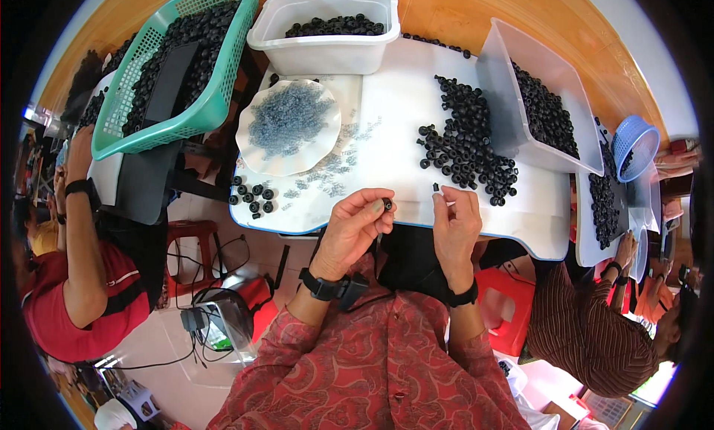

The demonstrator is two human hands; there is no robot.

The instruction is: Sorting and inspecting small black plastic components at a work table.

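Observation:
Between thumb and fingertips, my left hand [352, 225] pinches a small round black plastic part [387, 204] with a hole in its face. My right hand [457, 233] is a little apart from it, closed on a small black piece [436, 187] that sticks up from the fingertips, with something pale below it. Both hands hover at the table's near edge. To their left, a white wavy-edged plate [256, 155] carries a heap of tiny translucent bluish rings [290, 117]. Several finished-looking black parts [256, 190] lie by the table's left corner.
A pile of black parts [468, 132] spreads over the white table [394, 117]. Around it stand a clear bin [498, 73], a white tub [320, 54] and a green basket [208, 110], all holding black parts. Co-workers sit left [82, 296] and right [587, 326]. A red stool [506, 311] stands nearby.

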